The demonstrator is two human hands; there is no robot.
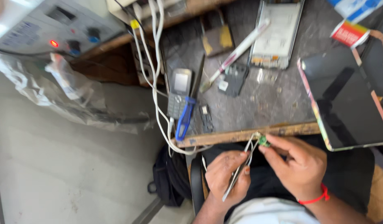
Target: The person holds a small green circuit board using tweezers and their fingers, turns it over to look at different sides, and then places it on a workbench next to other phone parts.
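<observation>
I was mid-repair below the counter [245,135] edge, my right hand [297,166] pinching the small green circuit board [263,140] while my left hand [226,176] clamped metal tweezers [237,176] toward it, calling for a steady, precise touch.

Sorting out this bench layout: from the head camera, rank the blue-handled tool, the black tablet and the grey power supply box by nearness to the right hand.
From the right hand:
1. Black tablet, just above, at the bench's right.
2. Blue-handled tool, to the left near the bench edge.
3. Grey power supply box, far upper left.
</observation>
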